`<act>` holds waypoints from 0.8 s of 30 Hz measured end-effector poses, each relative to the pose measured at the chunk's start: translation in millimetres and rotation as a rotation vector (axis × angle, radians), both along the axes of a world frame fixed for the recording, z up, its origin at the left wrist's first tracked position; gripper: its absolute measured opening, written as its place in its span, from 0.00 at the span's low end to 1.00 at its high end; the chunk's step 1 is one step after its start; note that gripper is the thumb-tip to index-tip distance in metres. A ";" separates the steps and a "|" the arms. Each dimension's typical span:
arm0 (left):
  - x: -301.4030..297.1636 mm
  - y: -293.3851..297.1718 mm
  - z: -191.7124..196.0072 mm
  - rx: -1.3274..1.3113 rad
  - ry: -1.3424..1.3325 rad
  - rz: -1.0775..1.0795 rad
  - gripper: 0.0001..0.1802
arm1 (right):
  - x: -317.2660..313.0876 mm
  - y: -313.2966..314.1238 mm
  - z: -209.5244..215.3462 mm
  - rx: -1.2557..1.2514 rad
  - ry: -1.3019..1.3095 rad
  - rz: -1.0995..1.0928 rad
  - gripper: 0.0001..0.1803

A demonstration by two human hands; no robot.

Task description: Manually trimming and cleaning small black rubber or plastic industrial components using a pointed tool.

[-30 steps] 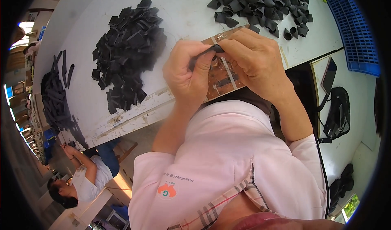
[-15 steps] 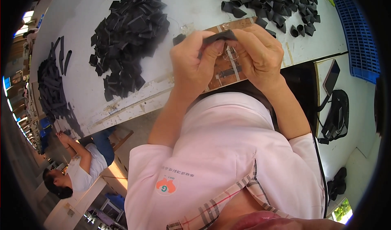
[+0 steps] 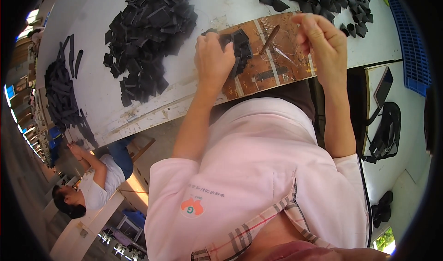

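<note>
My left hand (image 3: 213, 60) reaches over a small stack of black fabric pieces (image 3: 241, 48) on a brown taped board (image 3: 295, 69). Its fingers curl onto the black material, thumb a little apart, and the fingertips are hidden. Above the board's right side, my right hand (image 3: 325, 44) is raised with loosely bent fingers somewhat apart; nothing shows in it. Between the hands lies a slim tool (image 3: 271, 39) with a dark brown handle. A pointed, silvery metal piece (image 3: 285, 55) lies beside it; whether they are joined I cannot tell.
A big heap of flat black pieces (image 3: 154, 34) lies left of the board. Black folded tubes (image 3: 325, 2) are piled at the back right, near a blue plastic crate (image 3: 408, 44). Black strips (image 3: 62, 92) lie far left, close to a seated person (image 3: 99, 178). A phone (image 3: 383, 86) and black bag (image 3: 385, 129) lie at right.
My hands have parted: the left moved down to the stack, the right rose to the right. The black piece between them is gone from there, and the board and tool now show.
</note>
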State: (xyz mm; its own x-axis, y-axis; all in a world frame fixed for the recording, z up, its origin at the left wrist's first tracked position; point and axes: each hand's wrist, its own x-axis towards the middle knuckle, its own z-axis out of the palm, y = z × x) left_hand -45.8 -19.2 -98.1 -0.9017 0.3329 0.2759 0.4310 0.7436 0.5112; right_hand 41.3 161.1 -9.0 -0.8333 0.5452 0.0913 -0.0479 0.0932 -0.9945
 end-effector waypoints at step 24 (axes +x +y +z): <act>31.4 -5.8 90.1 1.000 -1.318 -0.280 0.07 | 22.1 -42.5 -8.0 -0.342 -0.212 0.325 0.11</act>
State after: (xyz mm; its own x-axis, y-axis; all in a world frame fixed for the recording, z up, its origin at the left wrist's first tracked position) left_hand -14.4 -24.9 -8.1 -0.6212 0.6852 -0.3802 -0.5940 -0.0953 0.7988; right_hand 63.4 118.6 -17.0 -0.9454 0.2241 -0.2366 0.1860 -0.2251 -0.9564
